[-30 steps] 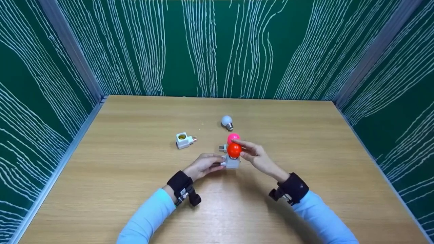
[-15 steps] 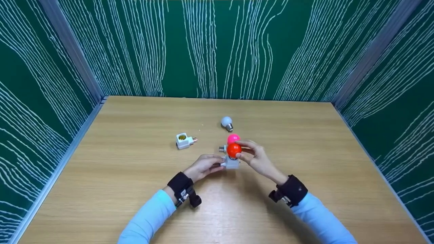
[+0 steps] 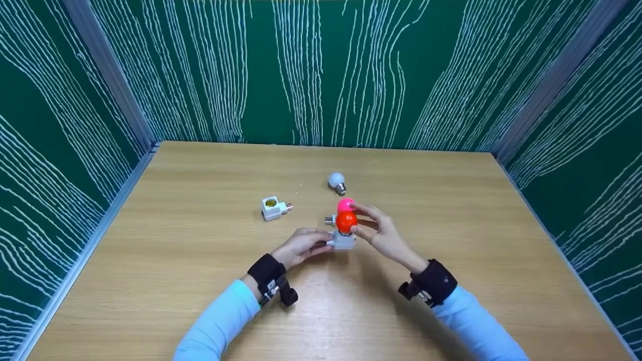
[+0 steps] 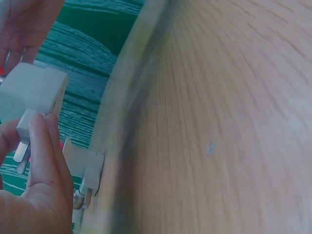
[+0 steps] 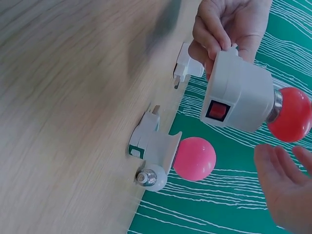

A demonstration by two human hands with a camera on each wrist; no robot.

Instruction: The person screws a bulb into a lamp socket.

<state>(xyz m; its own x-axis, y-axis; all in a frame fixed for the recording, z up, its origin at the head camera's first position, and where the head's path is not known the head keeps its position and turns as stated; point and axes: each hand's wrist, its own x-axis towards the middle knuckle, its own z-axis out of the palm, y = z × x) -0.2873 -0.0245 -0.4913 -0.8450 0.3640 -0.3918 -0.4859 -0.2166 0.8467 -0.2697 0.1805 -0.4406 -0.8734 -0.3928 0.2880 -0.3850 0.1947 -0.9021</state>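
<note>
My left hand (image 3: pixel 302 245) pinches the plug end of a white plug-in lamp socket (image 5: pixel 243 92), holding it up off the table. On its side is a red rocker switch (image 5: pixel 217 110). A red light bulb (image 5: pixel 291 114) sits in the socket by its metal base. My right hand (image 3: pixel 383 235) is beside the bulb, fingers loosely extended and spread around it; the right wrist view has a small gap between fingertips and bulb. In the left wrist view the metal plug pins (image 4: pixel 22 158) poke out between the left fingers, and the red bulb is almost wholly hidden.
Just behind the held socket, another socket (image 5: pixel 158 146) carries a pink bulb (image 5: pixel 195 158) on the table (image 3: pixel 200 301). A loose white bulb (image 3: pixel 336 180) lies farther back. To the left stands a third white socket (image 3: pixel 272 208), its threaded opening facing up.
The right fingers have shifted around the red bulb, closing toward it and then loosening to the right. The left hand and the socket have stayed nearly still.
</note>
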